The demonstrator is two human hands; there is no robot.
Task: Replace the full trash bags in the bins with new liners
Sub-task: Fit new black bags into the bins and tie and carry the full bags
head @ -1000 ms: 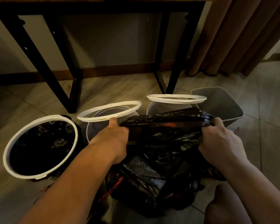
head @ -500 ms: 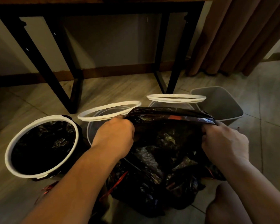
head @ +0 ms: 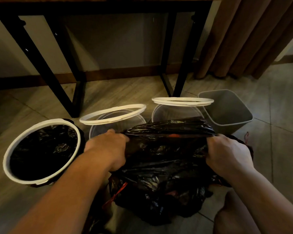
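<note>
A black trash bag [head: 166,154] is stretched between my hands over a heap of crumpled black bags [head: 161,198] on the floor. My left hand [head: 108,149] grips the bag's left edge, my right hand [head: 227,154] grips its right edge. At the left stands a round bin with a white rim [head: 6,159], lined with a black bag. Behind the held bag are two clear round bins, each with a loose white ring on top: the middle bin [head: 98,130] and the right bin [head: 169,114].
A grey square bin [head: 227,108] stands at the right, with no liner. A black-legged table [head: 74,92] and the wall lie behind the bins. Brown curtains [head: 247,39] hang at the back right. My knee [head: 233,217] is at the lower right. Red drawstrings [head: 118,193] show in the heap.
Both hands have pulled the bag's mouth wider and a little lower and nearer to me. The bins have not moved.
</note>
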